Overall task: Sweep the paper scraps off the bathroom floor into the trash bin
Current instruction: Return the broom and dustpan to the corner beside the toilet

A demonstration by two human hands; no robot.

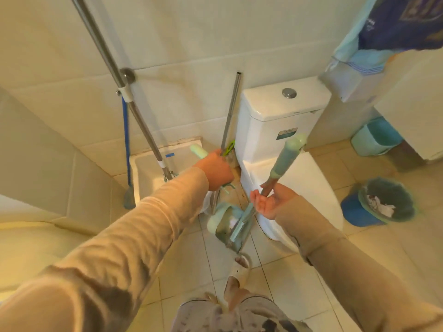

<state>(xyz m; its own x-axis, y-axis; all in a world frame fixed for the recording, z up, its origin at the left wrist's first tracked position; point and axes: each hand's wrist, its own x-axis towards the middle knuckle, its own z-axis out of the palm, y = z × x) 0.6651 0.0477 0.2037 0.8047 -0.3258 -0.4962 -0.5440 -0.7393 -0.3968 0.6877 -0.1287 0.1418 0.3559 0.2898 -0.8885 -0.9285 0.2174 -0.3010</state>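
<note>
Paper scraps (232,222) are sitting white in the dustpan (227,226) on the floor beside the toilet (275,149) — so the gathering looks largely done, and the tipping into the trash bin (381,204), well apart to the right and already holding paper, is remaining. The left hand (215,172) is gripping the dustpan handle (199,150); the right hand (271,200) is lying loosely open against the broom handle (286,156). The toilet bowl is standing between dustpan and bin — a detour.
</note>
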